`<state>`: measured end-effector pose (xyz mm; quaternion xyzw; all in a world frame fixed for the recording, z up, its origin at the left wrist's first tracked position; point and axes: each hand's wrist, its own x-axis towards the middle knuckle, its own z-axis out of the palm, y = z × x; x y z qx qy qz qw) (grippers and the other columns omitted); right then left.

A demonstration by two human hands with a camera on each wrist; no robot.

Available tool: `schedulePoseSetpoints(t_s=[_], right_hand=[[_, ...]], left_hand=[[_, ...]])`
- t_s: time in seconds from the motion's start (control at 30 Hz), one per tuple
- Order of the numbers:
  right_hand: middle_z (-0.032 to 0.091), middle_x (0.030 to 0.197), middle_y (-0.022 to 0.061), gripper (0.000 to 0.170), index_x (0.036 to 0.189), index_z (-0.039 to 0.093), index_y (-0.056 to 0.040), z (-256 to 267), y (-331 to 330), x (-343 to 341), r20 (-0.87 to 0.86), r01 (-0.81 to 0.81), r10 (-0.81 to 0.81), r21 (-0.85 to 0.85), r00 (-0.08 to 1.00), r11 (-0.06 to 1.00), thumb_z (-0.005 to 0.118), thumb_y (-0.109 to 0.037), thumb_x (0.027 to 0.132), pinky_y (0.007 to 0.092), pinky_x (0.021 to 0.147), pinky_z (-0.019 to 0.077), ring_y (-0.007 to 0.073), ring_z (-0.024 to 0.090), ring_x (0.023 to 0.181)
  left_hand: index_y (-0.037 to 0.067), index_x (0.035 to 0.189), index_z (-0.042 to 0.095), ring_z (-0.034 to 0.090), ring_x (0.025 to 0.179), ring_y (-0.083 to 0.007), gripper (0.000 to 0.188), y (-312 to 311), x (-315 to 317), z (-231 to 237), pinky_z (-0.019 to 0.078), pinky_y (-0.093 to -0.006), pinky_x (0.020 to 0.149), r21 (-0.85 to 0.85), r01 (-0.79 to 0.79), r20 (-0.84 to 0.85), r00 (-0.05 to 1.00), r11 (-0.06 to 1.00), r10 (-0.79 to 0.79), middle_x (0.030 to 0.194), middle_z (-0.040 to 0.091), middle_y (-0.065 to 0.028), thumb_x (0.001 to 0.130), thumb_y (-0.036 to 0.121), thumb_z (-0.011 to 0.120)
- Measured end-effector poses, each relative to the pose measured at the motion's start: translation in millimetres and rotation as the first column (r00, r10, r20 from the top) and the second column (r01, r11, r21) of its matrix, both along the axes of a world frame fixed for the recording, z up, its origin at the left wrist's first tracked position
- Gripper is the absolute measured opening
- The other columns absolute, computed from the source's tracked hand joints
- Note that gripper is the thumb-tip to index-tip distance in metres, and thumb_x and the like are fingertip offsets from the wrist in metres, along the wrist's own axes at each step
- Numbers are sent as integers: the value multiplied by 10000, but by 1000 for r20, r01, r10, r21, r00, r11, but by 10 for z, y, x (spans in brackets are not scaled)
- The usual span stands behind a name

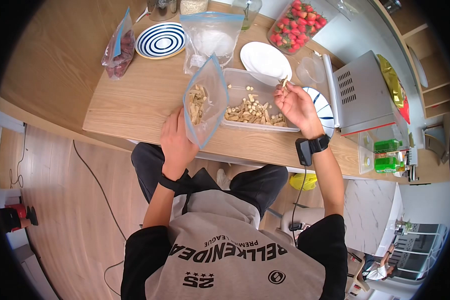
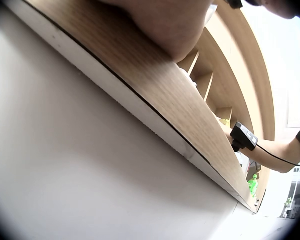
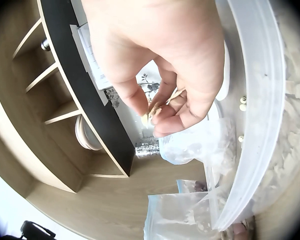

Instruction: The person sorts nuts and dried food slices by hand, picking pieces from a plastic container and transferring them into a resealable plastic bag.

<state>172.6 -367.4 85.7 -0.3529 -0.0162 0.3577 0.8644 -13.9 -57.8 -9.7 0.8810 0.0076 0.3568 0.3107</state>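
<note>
A few slim pale-tan dried pcs point(image 1: 284, 83) are up off the desk, pinched b/w thumb & fingers of the R hand point(image 1: 296, 104), over the R end of a clear rectangular plastic box point(image 1: 242, 76). Progress, my read: prob partway. Done: a heap of like tan strips point(image 1: 197, 106) sits in an open clear plastic zip bag w/ blue seal point(image 1: 210, 120), just L of the box. Left: box holds a bigger spread of tan strips, mixed w/ small round cream pcs point(image 1: 255, 106), so a fair bit to go. Held pcs lie right at the R fingertips, apart from the bag & above the pile. L hand point(image 1: 179, 139) is up against the bag's L side; can't tell if its fingers grip, as the L wrist view misses them. Further out on the wooden desk point(image 1: 135, 107): a clear zip bag w/ white contents point(image 1: 214, 42) behind the open one, plain round white plates point(image 1: 265, 57) behind the box, a blue-&-white ringed plate point(image 1: 160, 40) far L, & red strawberries in a clear tub point(image 1: 301, 25) at back R
</note>
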Motion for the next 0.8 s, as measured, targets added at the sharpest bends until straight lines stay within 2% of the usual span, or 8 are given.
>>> schedulePoseSetpoints(t_s=[0.07,0.13,0.33,0.4,0.5,0.63,0.73,0.8], right_hand=[[681,1066,138,150,1130,624,-7,26,18,-18,2,-13,13,27,1000,1000,649,-97,1013,338,887,550,258,649,1009],[679,1068,143,154,1129,623,1,53,35,-43,4,-25,24,54,1000,998,640,-103,1016,329,870,546,256,646,999],[674,1052,137,158,1106,618,4,103,74,-93,23,31,-31,-13,999,999,627,-119,1007,295,789,518,209,607,904],[666,1016,125,112,1040,605,-14,46,38,-55,48,-48,46,48,998,998,622,-118,1000,279,712,468,164,536,772],[651,975,115,82,977,587,-38,10,21,-33,69,-98,93,69,993,993,618,-112,992,265,643,410,135,464,690],[644,959,113,74,972,569,-51,18,29,-45,60,-89,87,35,994,995,617,-106,987,259,606,375,127,459,676],[641,960,121,113,1059,578,-31,23,32,-50,41,-77,75,34,996,996,614,-111,988,253,596,383,128,462,679],[593,976,115,238,1238,562,35,41,43,-67,-1,14,-14,-78,1000,997,536,-66,1023,243,598,408,127,485,713]], left_hand=[[-31,1301,621,620,1127,-474,598,4,-6,0,509,-524,954,1,2,-6,1000,1000,-2,1266,637,-257,770,175,805],[-39,1382,547,618,1161,-393,667,1,-18,13,499,-478,990,68,-8,-31,999,998,10,1321,627,-202,807,197,789],[-35,1387,542,615,1160,-396,689,8,-19,-2,499,-479,990,61,-4,-44,999,998,7,1327,621,-204,790,198,793],[-35,1387,542,615,1159,-397,690,10,-18,-4,499,-479,989,56,-1,-46,999,998,4,1327,621,-203,788,197,793],[-34,1385,542,616,1158,-399,690,5,-8,-8,499,-480,989,47,2,-44,999,999,0,1327,622,-202,785,192,793],[-34,1382,544,616,1158,-401,687,11,-10,-16,499,-482,991,45,1,-45,999,999,1,1330,622,-204,781,184,796],[-34,1379,547,617,1158,-401,686,18,-6,-24,500,-483,991,48,4,-42,999,999,-2,1329,623,-207,778,181,799],[-35,1377,547,617,1157,-401,686,17,-7,-17,500,-483,990,46,6,-41,999,999,-4,1328,623,-207,777,181,799]])
